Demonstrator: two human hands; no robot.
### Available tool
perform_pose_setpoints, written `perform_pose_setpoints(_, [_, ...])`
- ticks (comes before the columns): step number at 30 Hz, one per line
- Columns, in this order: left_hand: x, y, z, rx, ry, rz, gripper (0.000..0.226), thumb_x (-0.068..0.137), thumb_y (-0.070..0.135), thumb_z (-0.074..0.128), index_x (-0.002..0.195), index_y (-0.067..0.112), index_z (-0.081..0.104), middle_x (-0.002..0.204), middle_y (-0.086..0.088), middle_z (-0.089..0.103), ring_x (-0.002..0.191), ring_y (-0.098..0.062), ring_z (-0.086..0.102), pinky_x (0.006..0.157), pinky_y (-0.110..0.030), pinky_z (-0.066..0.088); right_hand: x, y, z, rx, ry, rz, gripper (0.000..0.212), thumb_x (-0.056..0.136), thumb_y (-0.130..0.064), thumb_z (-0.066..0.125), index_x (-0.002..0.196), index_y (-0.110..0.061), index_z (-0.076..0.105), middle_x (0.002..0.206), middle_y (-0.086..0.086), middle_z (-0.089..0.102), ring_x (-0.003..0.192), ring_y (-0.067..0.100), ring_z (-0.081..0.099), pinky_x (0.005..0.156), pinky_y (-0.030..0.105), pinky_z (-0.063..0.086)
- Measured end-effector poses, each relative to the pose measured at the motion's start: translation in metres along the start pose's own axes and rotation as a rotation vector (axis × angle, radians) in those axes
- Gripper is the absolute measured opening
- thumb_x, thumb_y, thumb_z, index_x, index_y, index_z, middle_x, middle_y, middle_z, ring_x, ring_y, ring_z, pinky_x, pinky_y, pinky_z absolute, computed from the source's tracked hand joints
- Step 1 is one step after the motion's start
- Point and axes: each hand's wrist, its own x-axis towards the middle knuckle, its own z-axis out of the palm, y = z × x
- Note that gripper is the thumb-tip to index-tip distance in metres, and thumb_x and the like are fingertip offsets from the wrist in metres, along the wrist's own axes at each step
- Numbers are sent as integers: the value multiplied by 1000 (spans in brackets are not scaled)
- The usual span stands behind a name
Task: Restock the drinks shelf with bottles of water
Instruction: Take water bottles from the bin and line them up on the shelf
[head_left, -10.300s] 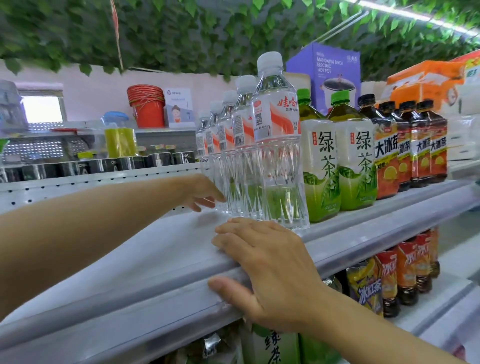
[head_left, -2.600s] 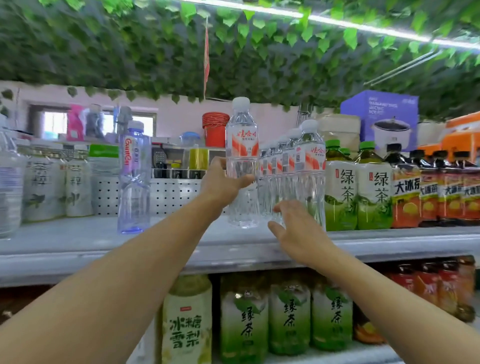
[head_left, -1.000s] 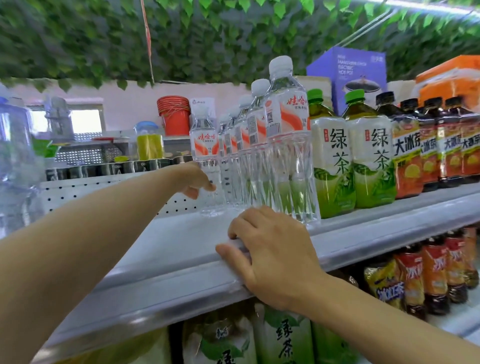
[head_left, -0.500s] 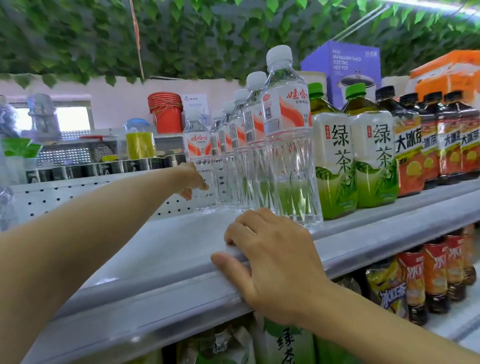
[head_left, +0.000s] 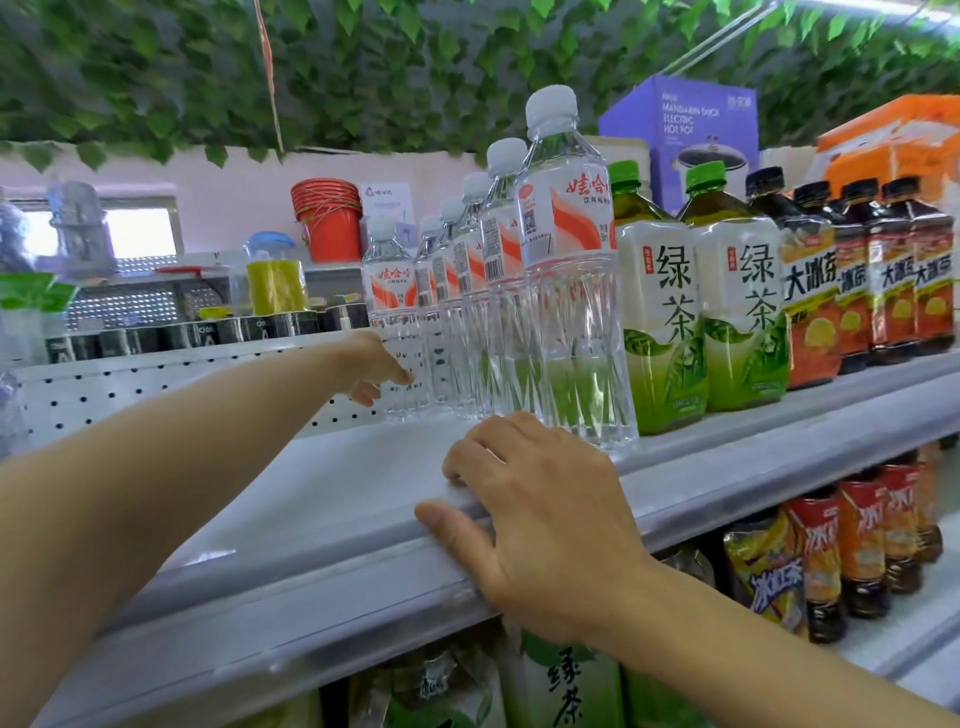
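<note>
Clear water bottles (head_left: 566, 270) carry white caps and red-and-white labels, green tea bottles (head_left: 662, 312) have green caps and leaf-patterned labels, and the shelf (head_left: 363, 587) is pale grey.

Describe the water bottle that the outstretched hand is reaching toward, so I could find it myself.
Look at the upper shelf, where a row of water bottles runs front to back beside the green tea bottles. The bottle stands alone left of that row, at the back, by the left hand.

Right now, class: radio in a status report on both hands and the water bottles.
Left hand open, by rear water bottle. Right hand open, resting on shelf edge. Nothing obstructing.
</note>
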Motion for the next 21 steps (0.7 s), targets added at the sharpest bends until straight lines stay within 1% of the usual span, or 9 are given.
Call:
perform_pose_setpoints(5, [1,-1,5,13,-1,-6,60,87,12,64,136,-1,31,130,-25,50,111,-35,58,89,-42,52,0,0,0,5,-1,3,50,90,-57,28,86,-22,62,82,-6,58,75,14,52,60,30,41])
perform_pose_setpoints(7, [1,-1,5,9,-3,-7,61,88,9,63,138,-1,29,131,-25,49,113,-35,57,91,-43,51,0,0,1,14,1,3,50,89,-57,28,87,-21,62,82,-6,59,75,14,52,60,29,42])
perform_pose_setpoints(9, [1,-2,4,4,-19,-3,61,88,8,63,138,-1,28,132,-26,49,114,-35,56,92,-44,51,0,0,1,18,-1,1,51,89,-57,28,87,-21,63,82,-6,59,75,13,52,60,30,43])
perform_pose_setpoints(16, [-2,-2,-1,-5,-59,-9,54,89,7,62,134,-2,35,134,-25,49,116,-35,55,93,-45,50,0,1,2,12,19,-9,51,89,-56,28,87,-20,63,82,-4,61,75,15,54,59,31,43])
perform_pose_setpoints(20, [-6,-2,-1,20,-73,-25,55,88,10,64,135,-2,36,134,-24,50,114,-33,56,86,-42,52,0,2,3,3,10,-5,52,89,-57,27,87,-20,63,82,-5,60,75,15,53,59,30,42])
perform_pose_setpoints(21, [-8,-1,-1,31,-83,-34,56,89,12,63,135,-2,36,134,-24,49,116,-34,55,88,-42,52,0,2,3,3,7,-6,52,89,-57,27,87,-20,64,82,-4,60,76,15,54,60,30,43])
